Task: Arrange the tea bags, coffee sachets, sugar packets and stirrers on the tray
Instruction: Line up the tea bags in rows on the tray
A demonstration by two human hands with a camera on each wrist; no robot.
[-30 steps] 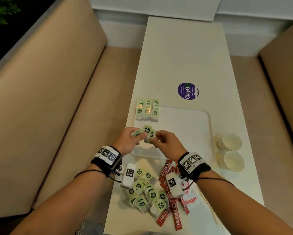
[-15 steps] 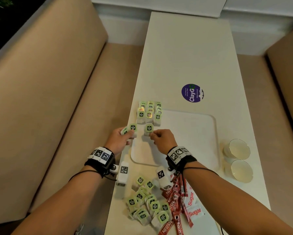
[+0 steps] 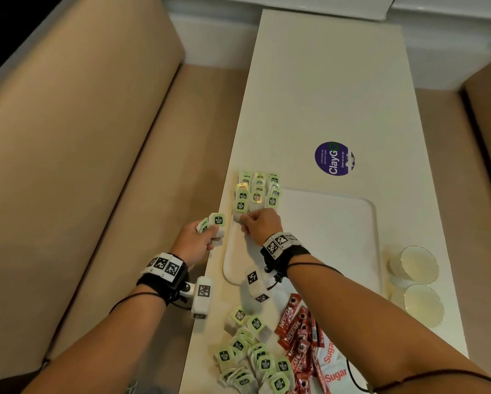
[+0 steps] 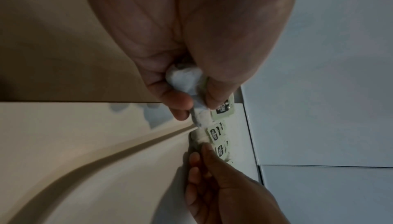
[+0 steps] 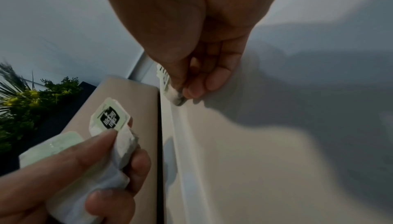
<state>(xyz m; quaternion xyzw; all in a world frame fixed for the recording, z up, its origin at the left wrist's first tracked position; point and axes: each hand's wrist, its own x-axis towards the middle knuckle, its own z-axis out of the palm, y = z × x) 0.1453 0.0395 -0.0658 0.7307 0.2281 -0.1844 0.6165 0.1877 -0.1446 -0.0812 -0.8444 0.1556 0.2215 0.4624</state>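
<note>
Showing, low in frame, loose tea bags [image 3: 247, 356]; mid-frame, left hand [image 3: 194, 240] gripping spare bags [image 3: 216, 223]; just right, right hand [image 3: 262, 226] pinching one bag [image 3: 238, 217] at the tray [image 3: 338, 237] rows' [image 3: 257, 191] near end.

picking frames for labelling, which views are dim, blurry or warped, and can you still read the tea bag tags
Head view: bright, edges bowed by the wide lens, table sharp, tag print tiny. Left wrist view: dim, left hand soft, tags smeared. Right wrist view: shadowed tray, held tea bag tag sharpest.
</note>
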